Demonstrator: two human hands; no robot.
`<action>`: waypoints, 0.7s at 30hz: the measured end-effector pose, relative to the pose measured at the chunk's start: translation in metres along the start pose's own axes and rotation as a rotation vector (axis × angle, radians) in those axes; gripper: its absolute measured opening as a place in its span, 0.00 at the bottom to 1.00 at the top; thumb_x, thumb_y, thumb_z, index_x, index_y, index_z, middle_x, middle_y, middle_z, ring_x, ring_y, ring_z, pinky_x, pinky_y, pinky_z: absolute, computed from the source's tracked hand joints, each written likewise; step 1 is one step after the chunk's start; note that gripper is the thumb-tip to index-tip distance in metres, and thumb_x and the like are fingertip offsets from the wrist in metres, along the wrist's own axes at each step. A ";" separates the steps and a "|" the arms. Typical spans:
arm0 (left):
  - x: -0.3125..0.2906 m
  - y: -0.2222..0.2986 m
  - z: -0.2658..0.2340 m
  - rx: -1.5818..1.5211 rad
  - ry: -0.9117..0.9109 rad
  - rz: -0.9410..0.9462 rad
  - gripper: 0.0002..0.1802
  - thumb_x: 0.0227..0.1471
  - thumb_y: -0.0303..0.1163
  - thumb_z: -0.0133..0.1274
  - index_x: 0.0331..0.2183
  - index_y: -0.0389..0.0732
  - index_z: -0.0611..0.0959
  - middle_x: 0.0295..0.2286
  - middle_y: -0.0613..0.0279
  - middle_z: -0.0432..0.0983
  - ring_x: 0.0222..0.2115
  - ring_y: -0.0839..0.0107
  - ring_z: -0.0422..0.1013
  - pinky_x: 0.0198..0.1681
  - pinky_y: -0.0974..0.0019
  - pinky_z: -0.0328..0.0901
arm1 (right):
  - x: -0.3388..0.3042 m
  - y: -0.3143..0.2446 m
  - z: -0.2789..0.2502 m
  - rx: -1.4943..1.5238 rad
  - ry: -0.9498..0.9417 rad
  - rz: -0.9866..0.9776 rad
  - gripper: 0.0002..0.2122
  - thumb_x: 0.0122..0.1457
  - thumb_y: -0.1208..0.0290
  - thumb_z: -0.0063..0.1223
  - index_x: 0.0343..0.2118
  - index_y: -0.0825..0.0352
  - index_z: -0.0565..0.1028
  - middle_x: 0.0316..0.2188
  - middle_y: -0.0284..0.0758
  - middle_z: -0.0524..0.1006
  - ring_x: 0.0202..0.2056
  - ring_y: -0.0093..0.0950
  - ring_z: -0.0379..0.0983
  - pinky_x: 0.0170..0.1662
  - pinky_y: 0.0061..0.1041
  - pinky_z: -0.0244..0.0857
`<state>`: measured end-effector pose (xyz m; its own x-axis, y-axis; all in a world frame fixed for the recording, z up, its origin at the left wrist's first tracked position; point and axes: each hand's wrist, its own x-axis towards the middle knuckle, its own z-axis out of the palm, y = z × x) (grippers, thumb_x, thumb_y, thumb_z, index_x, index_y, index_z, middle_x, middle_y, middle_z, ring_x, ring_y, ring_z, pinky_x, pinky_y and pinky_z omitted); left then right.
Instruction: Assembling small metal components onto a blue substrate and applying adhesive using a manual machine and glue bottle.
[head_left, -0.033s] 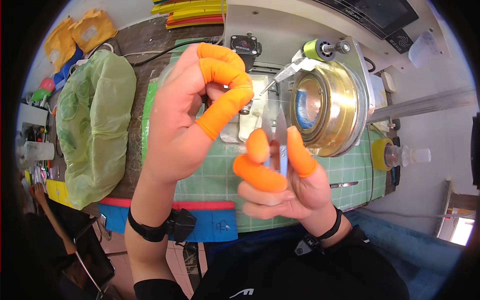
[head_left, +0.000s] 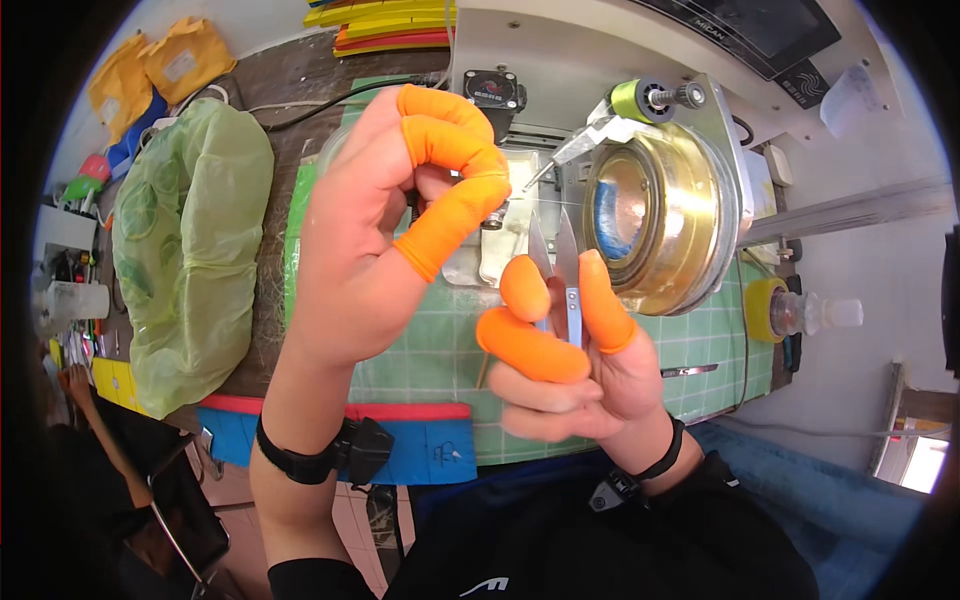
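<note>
My left hand (head_left: 365,225), with orange finger cots, is closed in a pinch above the green mat. A fine thread (head_left: 560,200) runs from its fingertips toward the gold ring-shaped spool (head_left: 678,215). Thread snips (head_left: 572,310) with blue handles sit in my right hand (head_left: 560,365), which also wears orange finger cots. Their two pointed blades are spread apart and point up at the thread, just below or at it; whether they touch it I cannot tell. A small metal part shows beside the left fingertips, mostly hidden by them.
Behind my hands stands a machine (head_left: 560,60) with a thin guide arm (head_left: 575,148) reaching toward the thread. A scalpel-like blade (head_left: 690,370) lies on the gridded green mat (head_left: 420,370). A green plastic-covered bundle (head_left: 195,250) is at left; a yellow tape roll (head_left: 763,310) at right.
My right hand and the snips have shifted slightly to the right. The left hand keeps nearly the same place and pinch.
</note>
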<state>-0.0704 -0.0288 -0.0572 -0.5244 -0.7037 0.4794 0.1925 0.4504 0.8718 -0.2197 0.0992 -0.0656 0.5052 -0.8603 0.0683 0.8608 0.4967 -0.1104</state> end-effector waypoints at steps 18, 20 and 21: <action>-0.001 -0.003 -0.003 0.022 0.006 0.018 0.04 0.54 0.20 0.55 0.35 0.34 0.78 0.42 0.60 0.68 0.35 0.79 0.65 0.39 0.76 0.60 | 0.011 -0.006 -0.003 0.115 0.110 -0.007 0.18 0.73 0.50 0.27 0.44 0.59 0.66 0.20 0.25 0.58 0.15 0.13 0.48 0.15 0.13 0.39; -0.002 -0.003 -0.003 0.015 0.003 0.011 0.04 0.54 0.20 0.55 0.35 0.33 0.78 0.42 0.60 0.68 0.35 0.79 0.65 0.39 0.76 0.60 | 0.012 -0.005 -0.006 0.119 0.112 -0.019 0.18 0.73 0.50 0.27 0.44 0.59 0.66 0.20 0.25 0.58 0.15 0.13 0.48 0.15 0.13 0.39; -0.002 -0.003 -0.003 0.009 -0.001 0.005 0.05 0.54 0.20 0.55 0.35 0.33 0.78 0.42 0.60 0.68 0.34 0.79 0.66 0.39 0.76 0.61 | 0.012 -0.005 -0.006 0.118 0.112 -0.019 0.18 0.73 0.50 0.27 0.44 0.59 0.66 0.20 0.25 0.58 0.15 0.13 0.48 0.15 0.13 0.39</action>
<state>-0.0674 -0.0305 -0.0604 -0.5246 -0.7009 0.4832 0.1879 0.4583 0.8687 -0.2183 0.0858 -0.0707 0.4843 -0.8739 -0.0425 0.8748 0.4844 0.0079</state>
